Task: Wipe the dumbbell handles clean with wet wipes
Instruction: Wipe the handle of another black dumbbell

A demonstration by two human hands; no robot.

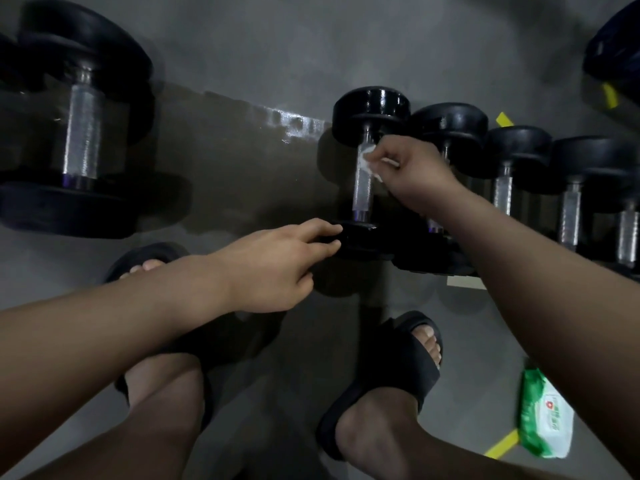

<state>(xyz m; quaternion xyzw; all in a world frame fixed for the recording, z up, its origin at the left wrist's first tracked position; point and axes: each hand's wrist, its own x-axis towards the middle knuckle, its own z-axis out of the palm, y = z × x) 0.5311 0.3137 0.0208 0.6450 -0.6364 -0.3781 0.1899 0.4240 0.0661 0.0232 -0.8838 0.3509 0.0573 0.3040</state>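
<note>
L hand (pixel 273 265) touches plate (pixel 360 233); R hand (pixel 412 168) holds wipe (pixel 367 162) on handle (pixel 363 192).

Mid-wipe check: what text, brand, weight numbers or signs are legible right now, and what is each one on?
Nothing can be read.
Wet wipes pack: red emblem and printed characters on a green and white label, too blurred to read.
Dumbbell heads: no numbers or brand visible.
Wet wipe in the right hand: no print.
Yellow tape on the floor: no writing.
</note>
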